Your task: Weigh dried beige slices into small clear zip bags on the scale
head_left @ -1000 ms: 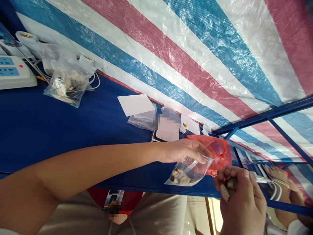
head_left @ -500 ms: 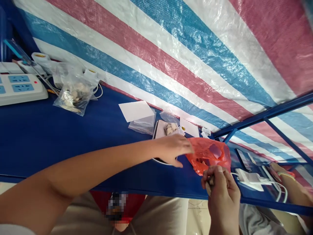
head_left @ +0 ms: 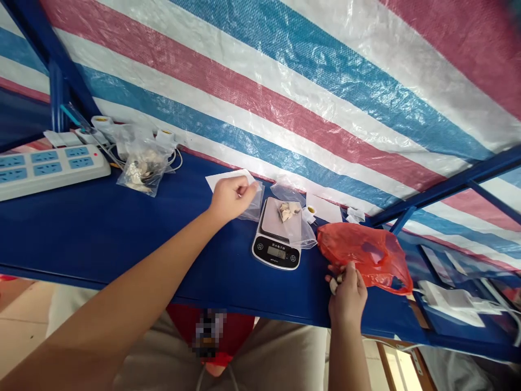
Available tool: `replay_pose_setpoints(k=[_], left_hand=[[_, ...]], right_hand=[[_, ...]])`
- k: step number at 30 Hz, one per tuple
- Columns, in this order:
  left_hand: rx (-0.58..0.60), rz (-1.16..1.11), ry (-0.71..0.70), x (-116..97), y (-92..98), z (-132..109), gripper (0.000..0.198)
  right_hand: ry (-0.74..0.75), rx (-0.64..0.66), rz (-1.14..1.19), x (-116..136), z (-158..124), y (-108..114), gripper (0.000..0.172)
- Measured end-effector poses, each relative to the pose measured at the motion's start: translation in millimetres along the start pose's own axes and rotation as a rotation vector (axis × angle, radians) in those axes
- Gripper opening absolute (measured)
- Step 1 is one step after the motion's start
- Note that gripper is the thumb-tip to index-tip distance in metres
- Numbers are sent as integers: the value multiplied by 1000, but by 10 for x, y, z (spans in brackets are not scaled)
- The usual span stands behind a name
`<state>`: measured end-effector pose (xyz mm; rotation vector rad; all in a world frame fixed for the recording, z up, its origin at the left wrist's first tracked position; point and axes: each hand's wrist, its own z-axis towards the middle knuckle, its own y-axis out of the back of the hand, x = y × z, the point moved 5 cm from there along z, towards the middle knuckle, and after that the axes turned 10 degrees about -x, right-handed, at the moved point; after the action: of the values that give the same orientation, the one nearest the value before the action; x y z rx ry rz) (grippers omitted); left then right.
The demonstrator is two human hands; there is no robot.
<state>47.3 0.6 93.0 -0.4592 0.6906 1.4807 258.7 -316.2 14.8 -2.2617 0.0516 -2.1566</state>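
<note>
My left hand (head_left: 234, 198) is closed in a loose fist above the white paper (head_left: 211, 182) and the clear plastic bags (head_left: 253, 209). What its curled fingers hold, if anything, is hidden. Small pale pieces (head_left: 334, 283) are gripped in my right hand (head_left: 348, 290), at the near side of the red plastic bag (head_left: 358, 247). Between my hands stands a digital kitchen scale (head_left: 277, 252) with its display lit; the digits are too small to read. On its plate lies a clear zip bag (head_left: 302, 231) with similar pale pieces (head_left: 288, 210) in it.
A power strip (head_left: 61, 165) and a filled clear bag (head_left: 142, 168) sit at the left, by cables. White paper (head_left: 325, 209) and a small roll (head_left: 311, 210) lie behind the scale. White chargers (head_left: 448, 298) are at the right, past a blue frame bar (head_left: 401, 220). Striped sheeting hangs behind.
My left hand has moved from over the scale left to the paper and bags, and its fingers have curled. My right hand has moved slightly left, still holding pale pieces. The view has shifted.
</note>
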Motion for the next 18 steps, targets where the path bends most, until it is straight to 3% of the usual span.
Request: replay_pose_setpoints(k=[3,6,9,13,18], left_hand=[[-65,22,169,249,25,36,55],[13,-19,241,309,-70,-33,54],[86,-29,187,282,-141,-104,51],[128,-14,101,252,-169,-137,49],[139,8,83,242,-170,-125,49]], right_hand=[[72,44,-15,19,-74,-29,43],[145,157,-132,18,-141,-88,39],[229,195,-247,-3,-146,-113,37],[362,132,-418,-22,-114,-92,41],[378,184,-289,2,-140,-92,51]])
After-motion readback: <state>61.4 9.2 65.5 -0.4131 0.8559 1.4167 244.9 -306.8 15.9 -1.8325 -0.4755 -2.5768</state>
